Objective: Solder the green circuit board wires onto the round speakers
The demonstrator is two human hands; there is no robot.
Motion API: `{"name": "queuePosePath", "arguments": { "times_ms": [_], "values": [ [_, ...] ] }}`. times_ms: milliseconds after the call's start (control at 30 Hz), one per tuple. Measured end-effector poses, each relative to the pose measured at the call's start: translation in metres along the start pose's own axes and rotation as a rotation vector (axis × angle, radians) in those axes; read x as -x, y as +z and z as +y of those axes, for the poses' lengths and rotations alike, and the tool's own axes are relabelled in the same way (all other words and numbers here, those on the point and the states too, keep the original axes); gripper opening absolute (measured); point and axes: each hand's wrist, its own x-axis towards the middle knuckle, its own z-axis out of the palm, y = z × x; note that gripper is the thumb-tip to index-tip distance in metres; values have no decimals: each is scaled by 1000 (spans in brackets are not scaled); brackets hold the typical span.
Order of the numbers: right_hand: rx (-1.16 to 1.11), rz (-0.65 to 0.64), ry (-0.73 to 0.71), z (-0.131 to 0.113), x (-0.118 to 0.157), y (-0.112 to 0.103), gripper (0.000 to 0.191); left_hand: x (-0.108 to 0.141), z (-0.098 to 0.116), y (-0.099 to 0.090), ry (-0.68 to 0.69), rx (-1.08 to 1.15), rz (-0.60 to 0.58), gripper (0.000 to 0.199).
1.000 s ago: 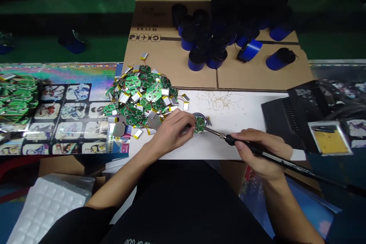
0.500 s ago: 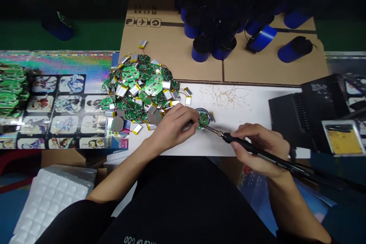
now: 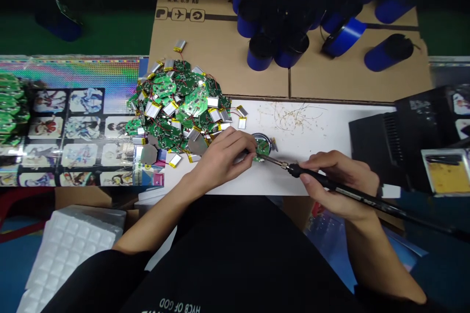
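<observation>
My right hand (image 3: 341, 181) grips a black soldering iron (image 3: 330, 183) by its handle. The iron's metal tip reaches down-left to a green circuit board (image 3: 263, 146), which sits inside a round dark-rimmed housing (image 3: 261, 136) on the white work surface. At the board's left edge is my left hand (image 3: 229, 154), its thumb and fingers pinched together; a dark bit shows between them, but I cannot make out what it is. Just left of that hand lies a heap of green circuit boards (image 3: 165, 87) with silver battery cells wired to them.
Several blue cylinders with black ends (image 3: 260, 54) stand or lie on flattened cardboard (image 3: 205, 54) at the back. Wire scraps (image 3: 290, 116) litter the white surface (image 3: 312, 129). At right are a black box-shaped device (image 3: 370, 146) and a tray of yellow material (image 3: 446, 176). Printed sheets (image 3: 81, 127) lie left.
The view has shifted slightly, so the background sits higher in the picture. Both hands keep their grips, and the iron's tip stays at the board.
</observation>
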Motion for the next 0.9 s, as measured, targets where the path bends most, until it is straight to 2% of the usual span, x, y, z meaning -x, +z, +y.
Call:
{"name": "queuePosePath", "arguments": {
  "times_ms": [500, 733, 900],
  "values": [
    [25, -22, 64, 3, -4, -3, 8, 1, -1, -2, -15, 15, -29, 9],
    [-91, 135, 10, 14, 10, -6, 8, 1, -2, -2, 14, 15, -22, 10],
    [-88, 264, -37, 13, 13, -7, 9, 1, -2, -2, -14, 9, -35, 11]
  ]
}}
